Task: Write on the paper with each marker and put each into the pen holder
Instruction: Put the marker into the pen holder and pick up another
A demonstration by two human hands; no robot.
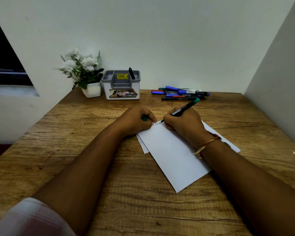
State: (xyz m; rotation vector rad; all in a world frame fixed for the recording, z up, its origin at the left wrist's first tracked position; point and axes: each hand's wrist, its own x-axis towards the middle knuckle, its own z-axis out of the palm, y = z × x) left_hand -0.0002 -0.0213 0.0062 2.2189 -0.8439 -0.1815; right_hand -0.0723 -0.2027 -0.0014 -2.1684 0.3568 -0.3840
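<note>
Wooden desk (75, 167): right hand (182, 125) grips black green-ended marker (184, 109), left hand (136, 120) clutches green cap (144, 118).

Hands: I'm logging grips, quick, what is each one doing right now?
Left hand: closed on a green cap, resting on the paper.
Right hand: closed on a marker, tip on the paper.

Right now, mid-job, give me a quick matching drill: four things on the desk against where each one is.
Things:
1. black marker
2. green cap
3. green-ended marker
4. marker pile

Places:
A. lying on the desk, far right, by the wall
B. in the right hand, tip on the paper
C. standing in the pen holder
D. in the left hand

Pairs: 1-C, 2-D, 3-B, 4-A
</note>
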